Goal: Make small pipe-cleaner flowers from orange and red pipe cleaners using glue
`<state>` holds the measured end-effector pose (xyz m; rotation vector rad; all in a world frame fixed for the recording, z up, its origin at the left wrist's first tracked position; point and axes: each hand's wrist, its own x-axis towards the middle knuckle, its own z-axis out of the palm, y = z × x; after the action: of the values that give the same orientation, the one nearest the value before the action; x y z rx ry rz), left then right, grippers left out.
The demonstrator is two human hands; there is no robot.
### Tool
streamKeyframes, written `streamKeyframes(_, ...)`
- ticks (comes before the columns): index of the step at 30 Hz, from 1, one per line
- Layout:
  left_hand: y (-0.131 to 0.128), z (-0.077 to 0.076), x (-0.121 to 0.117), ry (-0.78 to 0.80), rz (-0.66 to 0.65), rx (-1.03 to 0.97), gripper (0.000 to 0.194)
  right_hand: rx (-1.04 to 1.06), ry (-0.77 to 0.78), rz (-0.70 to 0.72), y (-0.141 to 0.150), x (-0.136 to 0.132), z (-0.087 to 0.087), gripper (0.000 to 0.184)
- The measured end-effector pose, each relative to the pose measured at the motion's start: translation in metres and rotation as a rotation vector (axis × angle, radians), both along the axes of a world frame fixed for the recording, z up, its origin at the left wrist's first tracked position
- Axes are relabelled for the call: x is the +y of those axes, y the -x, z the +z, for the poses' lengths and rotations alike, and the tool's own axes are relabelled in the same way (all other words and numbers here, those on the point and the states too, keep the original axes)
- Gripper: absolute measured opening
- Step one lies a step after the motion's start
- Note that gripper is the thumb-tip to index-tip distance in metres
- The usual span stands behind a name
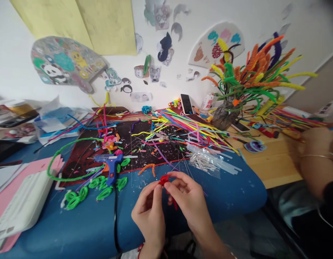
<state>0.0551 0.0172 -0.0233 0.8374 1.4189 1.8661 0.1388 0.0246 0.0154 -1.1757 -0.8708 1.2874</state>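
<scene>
Over the front edge of the blue-covered table [82, 230], my two hands meet at a small coil of red pipe cleaner [163, 179]. My left hand [151, 212] pinches its left side between thumb and fingertips. From the other side, my right hand [186, 198] grips it the same way, and a red end hangs below the right fingers. Just beyond lies a bent orange pipe cleaner [148, 168]. To the left rests a blue hot glue gun [110, 163], with green pipe-cleaner leaves [103, 183] around it.
A pile of colourful pipe cleaners [182, 126] covers the dark mat, with pliers [159, 137] and clear glue sticks [223, 162]. A white keyboard [23, 201] sits at left. At right are a vase of pipe-cleaner stems [226, 113] and another person's arm [314, 162].
</scene>
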Motion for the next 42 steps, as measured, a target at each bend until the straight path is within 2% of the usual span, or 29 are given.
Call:
streamKeyframes(3, -0.003, -0.001, -0.001, -0.049, -0.039, -0.022, 0.006, 0.188, 0.065, 0.007, 0.007, 0.001, -0.005, 0.031)
streamKeyframes(6, 0.0, 0.001, 0.0, -0.084, -0.148, -0.053, 0.006, 0.208, 0.057, -0.021, 0.008, 0.003, -0.007, 0.03)
streamKeyframes(8, 0.007, 0.003, 0.002, -0.023, -0.254, -0.098, 0.004, 0.13, 0.009, -0.029, 0.003, 0.004, -0.005, 0.027)
streamKeyframes(12, 0.025, 0.012, 0.011, 0.175, -0.49, -0.159, 0.014, -0.118, -0.064, 0.004, -0.008, 0.007, 0.0, 0.019)
streamKeyframes(15, 0.034, 0.02, 0.02, 0.201, -0.624, -0.177, 0.017, -0.254, -0.12, 0.019, -0.012, 0.008, 0.006, 0.015)
streamKeyframes(19, 0.037, 0.03, 0.027, 0.244, -0.801, -0.211, 0.016, -0.335, -0.189, 0.051, -0.016, 0.009, 0.01, 0.012)
streamKeyframes(23, 0.039, 0.035, 0.029, 0.228, -0.813, -0.187, 0.019, -0.392, -0.218, 0.21, -0.029, 0.014, 0.014, 0.014)
streamKeyframes(26, 0.042, 0.037, 0.03, 0.24, -0.816, -0.112, 0.021, -0.495, -0.236, 0.272, -0.038, 0.019, 0.02, 0.013)
streamKeyframes(30, 0.045, 0.037, 0.031, 0.225, -0.831, 0.04, 0.021, -0.604, -0.214, 0.314, -0.043, 0.026, 0.029, 0.013)
streamKeyframes(37, 0.045, 0.034, 0.028, 0.102, -0.64, 0.251, 0.013, -0.656, -0.246, 0.3, -0.036, 0.029, 0.029, 0.012)
streamKeyframes(42, 0.044, 0.037, 0.029, 0.101, -0.681, 0.306, 0.014, -0.656, -0.296, 0.342, -0.034, 0.032, 0.026, 0.012)
